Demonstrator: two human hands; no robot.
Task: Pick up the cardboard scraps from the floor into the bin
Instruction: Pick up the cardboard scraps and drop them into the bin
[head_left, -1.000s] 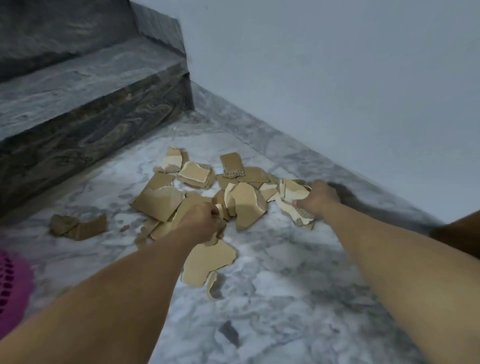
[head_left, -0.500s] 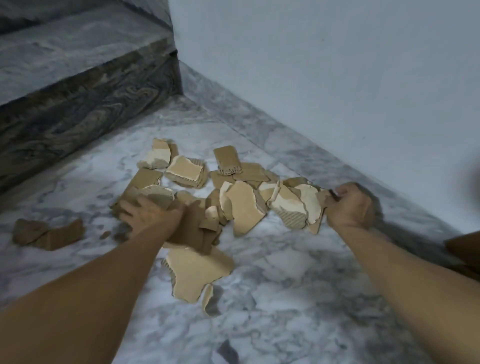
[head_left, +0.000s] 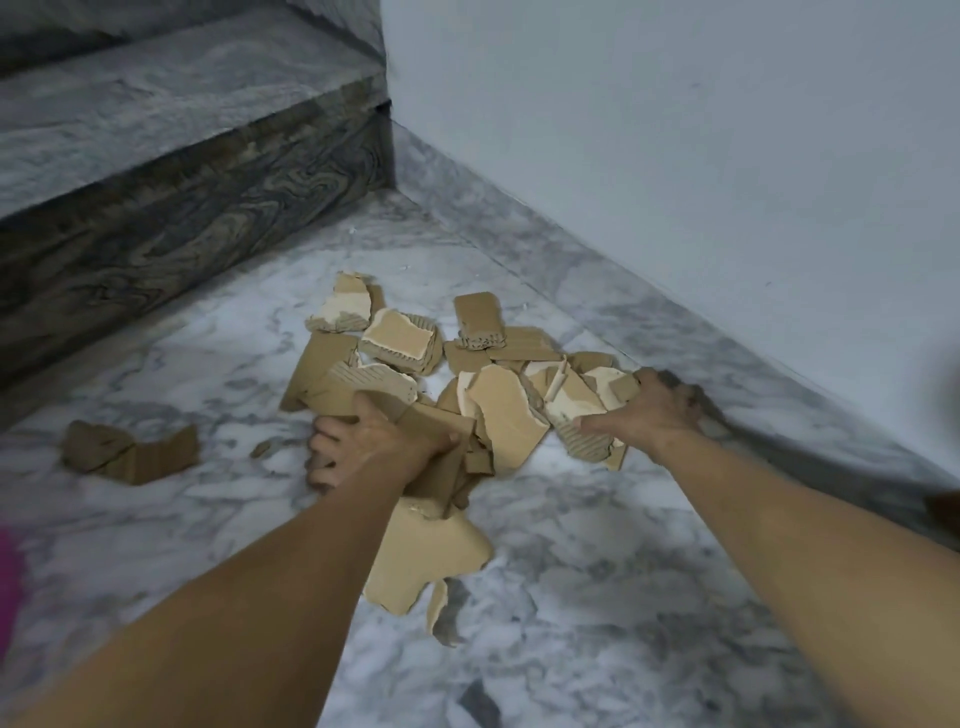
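Cardboard scraps (head_left: 467, 384) heaped on marble floor (head_left: 597, 597) near wall corner. My left hand (head_left: 374, 441) now clutches several pieces, having raked them inward; right hand (head_left: 649, 410) curls over pile's right edge. Gathering underway; pink bin (head_left: 8, 582) far left.

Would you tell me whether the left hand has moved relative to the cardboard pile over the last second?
Yes. The left hand shifted leftward, towards the lone folded scrap, and now grips pieces at the pile's left edge.
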